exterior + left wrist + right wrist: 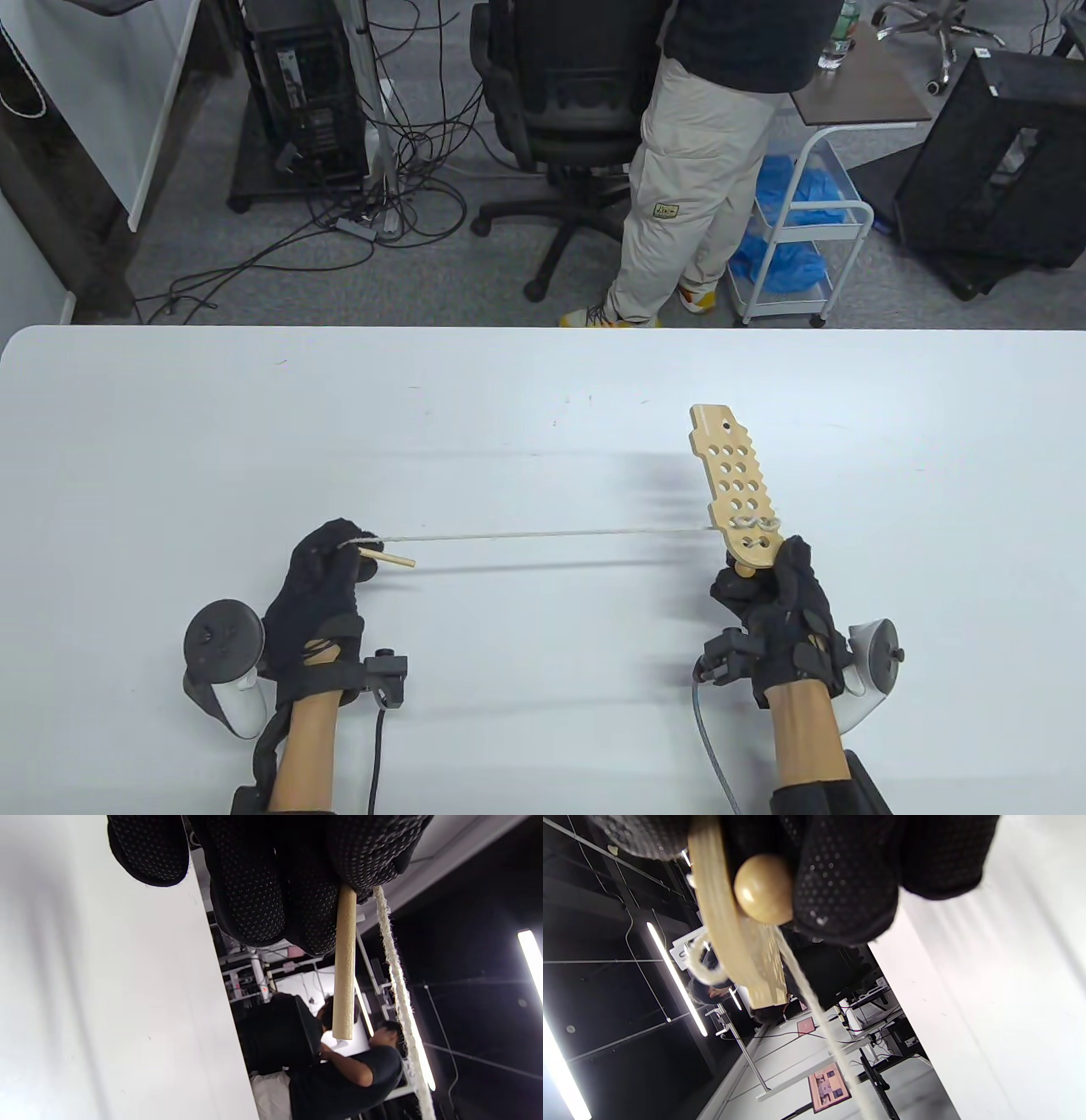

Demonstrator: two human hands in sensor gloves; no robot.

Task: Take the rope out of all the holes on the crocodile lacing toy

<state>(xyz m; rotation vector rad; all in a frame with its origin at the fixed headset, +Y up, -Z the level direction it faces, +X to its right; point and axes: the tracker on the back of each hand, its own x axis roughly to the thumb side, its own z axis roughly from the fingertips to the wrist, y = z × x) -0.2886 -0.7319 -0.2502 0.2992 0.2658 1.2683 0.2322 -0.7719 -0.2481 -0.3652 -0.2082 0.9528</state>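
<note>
Now 2 hands: left hand [321, 567] pinches 1 rope [543, 534]; right hand [782, 603] grips 1 crocodile board [735, 484].

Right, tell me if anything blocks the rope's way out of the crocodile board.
Nothing visible: the rope runs taut and clear from the board to the left hand. Only the last loops near the right hand remain threaded.

The left hand [321, 577] was positioned at the near left of the worktop [526, 407], with the right hand [785, 611] at the near right, well apart from it. The crocodile lacing toy [736, 484] stood in the right hand's grip, extending away from the person towards the far edge. The rope [543, 535] ran between the two, from the toy's lowest holes leftward to the left hand, whose fingers [250, 899] also held the wooden needle [386, 558], lying just before the rope.
</note>
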